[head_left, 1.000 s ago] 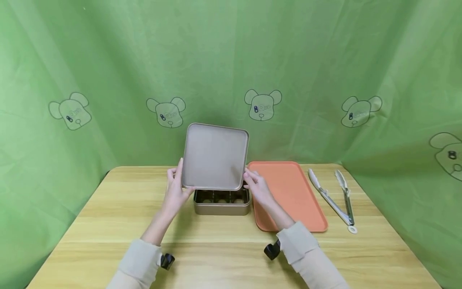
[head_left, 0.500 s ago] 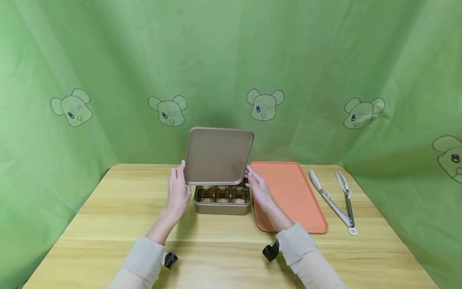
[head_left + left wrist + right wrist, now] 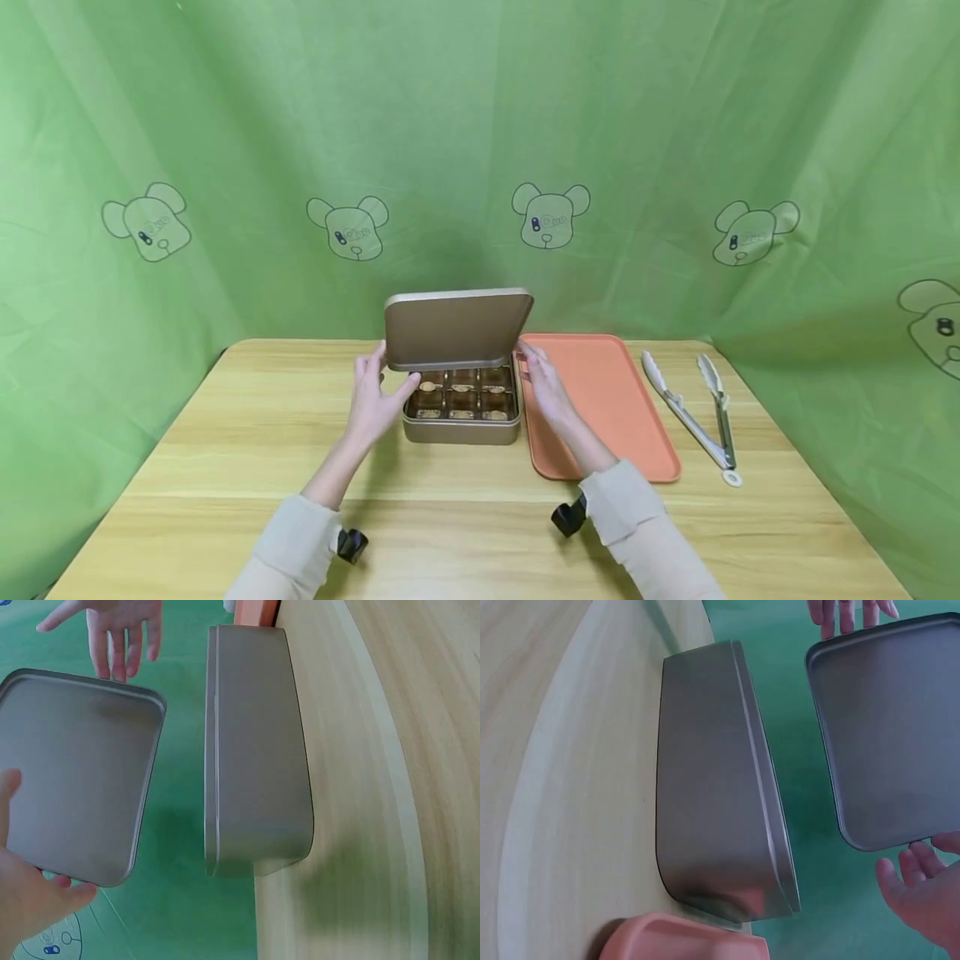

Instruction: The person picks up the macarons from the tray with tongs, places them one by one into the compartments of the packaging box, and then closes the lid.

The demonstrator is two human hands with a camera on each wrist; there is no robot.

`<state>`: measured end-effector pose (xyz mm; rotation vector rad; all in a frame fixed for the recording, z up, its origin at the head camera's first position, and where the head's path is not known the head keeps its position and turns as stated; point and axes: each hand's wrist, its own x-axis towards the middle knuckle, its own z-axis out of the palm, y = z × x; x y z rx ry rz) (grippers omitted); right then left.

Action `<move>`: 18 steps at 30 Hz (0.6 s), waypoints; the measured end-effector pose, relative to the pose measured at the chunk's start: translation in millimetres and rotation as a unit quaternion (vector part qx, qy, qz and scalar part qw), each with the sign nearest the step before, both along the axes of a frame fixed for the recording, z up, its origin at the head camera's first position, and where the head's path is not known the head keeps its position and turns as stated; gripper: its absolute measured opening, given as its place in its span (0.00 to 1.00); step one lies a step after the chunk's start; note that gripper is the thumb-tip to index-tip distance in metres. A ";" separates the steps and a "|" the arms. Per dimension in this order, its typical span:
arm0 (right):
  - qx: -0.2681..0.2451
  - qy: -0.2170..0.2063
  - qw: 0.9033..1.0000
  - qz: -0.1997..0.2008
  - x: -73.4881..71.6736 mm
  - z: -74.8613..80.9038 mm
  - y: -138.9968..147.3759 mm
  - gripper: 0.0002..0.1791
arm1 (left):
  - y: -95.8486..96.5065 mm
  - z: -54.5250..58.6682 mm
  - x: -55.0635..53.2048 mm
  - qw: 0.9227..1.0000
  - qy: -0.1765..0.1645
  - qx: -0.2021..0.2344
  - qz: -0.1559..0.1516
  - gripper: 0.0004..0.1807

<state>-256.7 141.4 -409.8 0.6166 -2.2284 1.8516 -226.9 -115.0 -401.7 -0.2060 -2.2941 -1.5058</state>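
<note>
A bronze metal lid (image 3: 457,329) hangs tilted over the back of a matching rectangular tin (image 3: 461,432), its underside facing me. The left hand (image 3: 372,400) holds the lid at its left edge, with the thumb stretched toward the lower corner. On the opposite edge, the fingers of the right hand (image 3: 547,387) hold the lid's lower right side. Inside the tin, dividers form several compartments with small tan pieces (image 3: 462,389) in them; the lid hides the back part. Both wrist views show the lid's raised rim and the tin's plain side wall (image 3: 259,742).
An orange tray (image 3: 600,408) lies right beside the tin, under the right forearm. Farther right, metal tongs (image 3: 701,429) lie spread on the wooden table (image 3: 262,442). A green curtain (image 3: 450,125) with bear-head drawings hangs close behind the table.
The lid has come down and tipped back toward flat, its top edge sinking. More of the tin's compartments show at the front. Tray and tongs have stayed put.
</note>
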 end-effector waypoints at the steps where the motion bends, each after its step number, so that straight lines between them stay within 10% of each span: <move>1: 0.001 0.001 1.000 0.000 0.1 0.9 0.4 0.41 | -0.8 0.0 -0.5 1.000 -0.003 0.004 -0.006 0.40; 18: 0.033 -0.013 0.999 0.039 1.3 0.8 9.0 0.60 | -14.4 -2.4 1.2 0.995 -0.033 -0.021 -0.088 0.65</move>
